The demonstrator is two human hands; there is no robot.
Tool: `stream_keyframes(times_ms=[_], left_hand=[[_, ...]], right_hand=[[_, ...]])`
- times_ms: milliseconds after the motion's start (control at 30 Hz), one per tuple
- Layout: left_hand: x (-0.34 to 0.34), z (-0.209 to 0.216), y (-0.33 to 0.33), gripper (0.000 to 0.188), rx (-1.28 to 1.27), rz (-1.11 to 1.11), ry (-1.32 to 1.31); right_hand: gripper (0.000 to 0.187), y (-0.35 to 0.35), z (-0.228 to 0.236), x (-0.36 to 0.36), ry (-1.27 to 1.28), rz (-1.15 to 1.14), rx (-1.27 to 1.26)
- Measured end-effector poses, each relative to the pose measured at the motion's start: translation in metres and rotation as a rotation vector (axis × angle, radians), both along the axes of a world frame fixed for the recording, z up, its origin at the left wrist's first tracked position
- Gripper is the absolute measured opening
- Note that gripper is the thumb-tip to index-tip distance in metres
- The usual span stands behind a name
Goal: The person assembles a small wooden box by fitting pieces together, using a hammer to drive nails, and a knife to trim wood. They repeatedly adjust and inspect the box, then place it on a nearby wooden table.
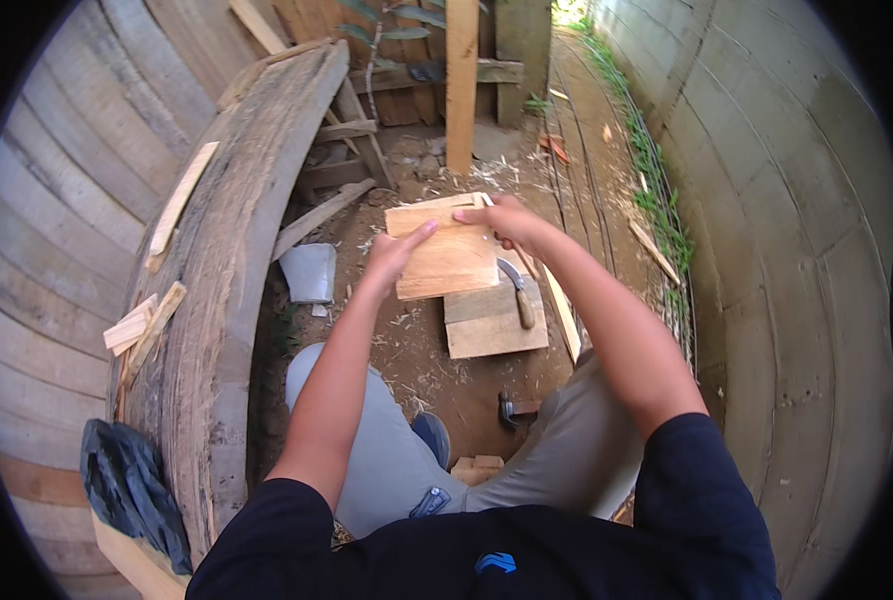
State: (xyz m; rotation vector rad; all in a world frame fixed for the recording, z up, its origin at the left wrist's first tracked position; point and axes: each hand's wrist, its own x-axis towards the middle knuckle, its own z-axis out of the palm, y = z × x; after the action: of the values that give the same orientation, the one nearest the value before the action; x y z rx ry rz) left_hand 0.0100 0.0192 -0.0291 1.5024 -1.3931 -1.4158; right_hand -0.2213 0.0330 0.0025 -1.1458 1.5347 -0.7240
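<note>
Above the ground in front of me, a pale wooden board [446, 262] is held between my two hands. My left hand [394, 258] grips its left edge, with the thumb lying across the face. At the upper right corner, my right hand [514, 224] is closed on the board, its thumb on the face and its other fingers partly hidden. A thin pale strip [436, 203] shows along the board's far edge; I cannot tell whether it is joined on. Just below, a curved-blade knife [524, 306] with a wooden handle lies on a wooden block [486, 335].
A hammer [509, 410] lies by my right leg. On the left runs a long rough plank bench [216, 300] carrying wood offcuts [181, 200] and a black plastic bag [131, 490]. A wooden post [460, 90] stands ahead; a block wall [766, 250] bounds the right. Shavings litter the dirt.
</note>
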Motion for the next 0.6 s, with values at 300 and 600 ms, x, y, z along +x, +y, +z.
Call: stream_keyframes(times_ms=[300,600], left_hand=[[0.000,0.009,-0.002,0.071,-0.090,0.054,-0.134],[0.000,-0.009,-0.005,0.062,-0.090,-0.035,-0.222]], right_hand=[[0.065,-0.005,0.001,0.001,0.020,-0.030,0.008],[0.063,0.004,0.004,0.005,0.645,0.157,-0.368]])
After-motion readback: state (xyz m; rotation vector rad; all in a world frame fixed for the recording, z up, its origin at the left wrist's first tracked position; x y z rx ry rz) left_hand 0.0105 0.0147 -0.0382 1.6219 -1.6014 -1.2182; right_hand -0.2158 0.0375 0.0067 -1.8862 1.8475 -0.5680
